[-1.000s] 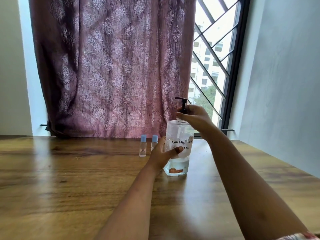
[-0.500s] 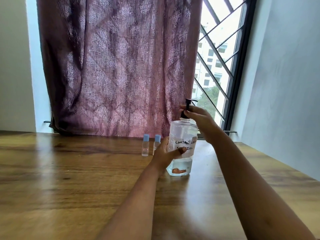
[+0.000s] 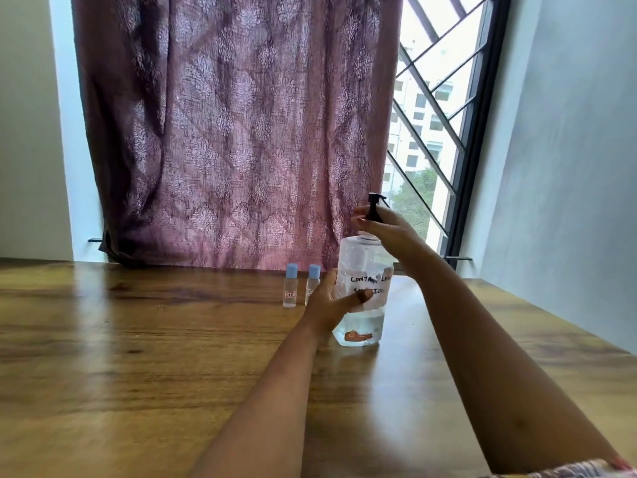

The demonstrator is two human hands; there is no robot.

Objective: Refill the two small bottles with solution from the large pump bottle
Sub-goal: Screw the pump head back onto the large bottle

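Right of centre, our left hand (image 3: 327,305) grips pump bottle (image 3: 365,267), right hand (image 3: 389,229) clamps its pump (image 3: 373,203), maybe unscrewing; small bottles (image 3: 290,286) capped, nothing refilled yet.

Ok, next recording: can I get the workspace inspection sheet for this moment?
Surface: wooden table, glossy, reflecting window light.
Job's things: large pump bottle upright, handwritten label, liquid low; left small bottle and right small bottle upright beside it, blue caps on.
Clutter: nothing seen.
Grippers: left hand grips the pump bottle's body; right hand is curled round the pump neck.
Cables: nothing seen.
Surroundings: curtain, barred window, wall.
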